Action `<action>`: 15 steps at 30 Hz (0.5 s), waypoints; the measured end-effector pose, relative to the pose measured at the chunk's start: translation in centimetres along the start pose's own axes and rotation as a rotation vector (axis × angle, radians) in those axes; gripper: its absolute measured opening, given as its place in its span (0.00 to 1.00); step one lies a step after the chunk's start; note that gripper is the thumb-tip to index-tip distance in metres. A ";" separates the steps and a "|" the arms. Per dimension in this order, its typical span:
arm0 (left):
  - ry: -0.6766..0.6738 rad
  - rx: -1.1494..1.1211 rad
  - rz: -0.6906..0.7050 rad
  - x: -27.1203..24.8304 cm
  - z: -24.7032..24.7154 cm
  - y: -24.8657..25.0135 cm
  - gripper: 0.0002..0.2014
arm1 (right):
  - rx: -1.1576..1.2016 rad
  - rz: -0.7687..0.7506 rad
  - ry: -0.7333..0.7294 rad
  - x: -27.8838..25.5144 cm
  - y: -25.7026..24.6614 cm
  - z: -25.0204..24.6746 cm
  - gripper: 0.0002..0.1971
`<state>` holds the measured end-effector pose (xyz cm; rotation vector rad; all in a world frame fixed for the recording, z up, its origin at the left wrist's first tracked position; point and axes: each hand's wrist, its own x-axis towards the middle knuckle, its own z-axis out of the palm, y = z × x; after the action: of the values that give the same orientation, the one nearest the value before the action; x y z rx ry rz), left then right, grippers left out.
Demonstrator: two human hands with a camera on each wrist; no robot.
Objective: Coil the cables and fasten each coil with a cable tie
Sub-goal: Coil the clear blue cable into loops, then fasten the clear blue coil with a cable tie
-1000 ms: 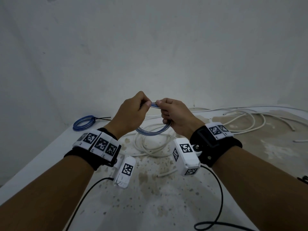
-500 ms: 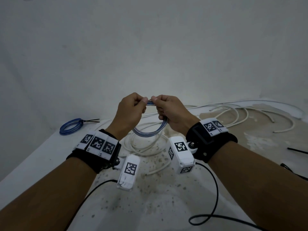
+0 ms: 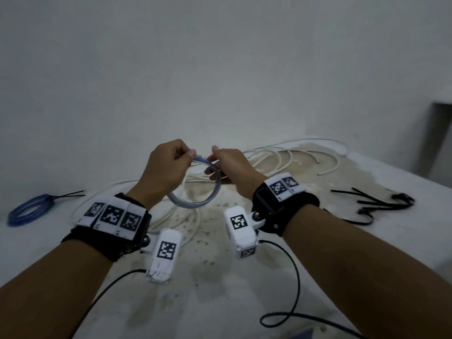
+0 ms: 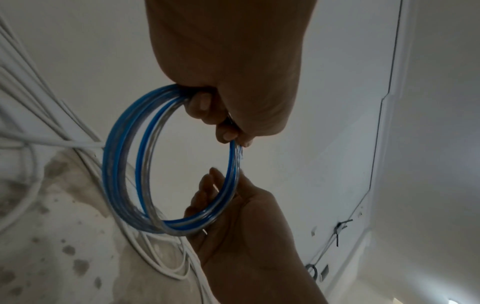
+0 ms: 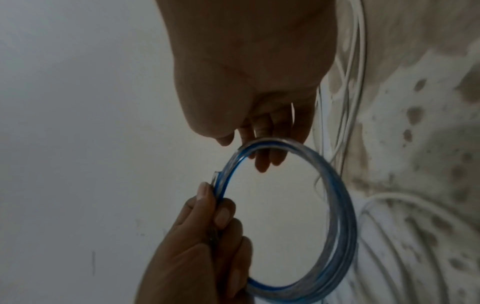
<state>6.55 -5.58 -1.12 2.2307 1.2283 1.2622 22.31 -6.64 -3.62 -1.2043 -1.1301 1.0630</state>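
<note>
A small coil of blue-and-clear cable (image 3: 195,204) hangs in the air above the table. My left hand (image 3: 188,155) pinches it at the top, thumb against curled fingers, also seen in the left wrist view (image 4: 213,115) and the right wrist view (image 5: 207,216). My right hand (image 3: 215,165) is just to the right of that pinch, its fingers (image 5: 262,144) straight and loose against the coil (image 5: 337,205) and its thumb lifted off. The left wrist view shows the right hand (image 4: 215,191) lying open behind the coil (image 4: 122,164). No cable tie is visible on this coil.
A tied blue coil (image 3: 29,211) lies at the table's far left. Loose white cables (image 3: 171,216) sprawl under my hands and toward the back right (image 3: 293,155). Several black cable ties (image 3: 379,201) lie at the right. Black wrist-camera cords (image 3: 293,289) trail near the front.
My right hand has let go of its pinch at the top of the coil and opened its fingers. The left hand keeps holding the coil. Both hands sit slightly more apart.
</note>
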 end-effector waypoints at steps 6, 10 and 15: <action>-0.107 -0.025 -0.003 -1.4 3.8 2.1 0.11 | -0.862 -0.043 0.274 -1.3 3.4 -8.6 0.12; -0.148 -0.046 -0.009 -2.1 5.8 3.7 0.11 | -1.202 0.063 0.377 -3.4 3.6 -15.2 0.09; -0.190 -0.088 -0.017 -2.6 6.9 5.5 0.11 | -1.318 0.122 0.547 -6.0 3.8 -21.7 0.10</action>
<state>14.44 -9.85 -3.18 2.2141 1.0970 1.0485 42.90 -15.20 -8.28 -2.3962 -1.2957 -0.1286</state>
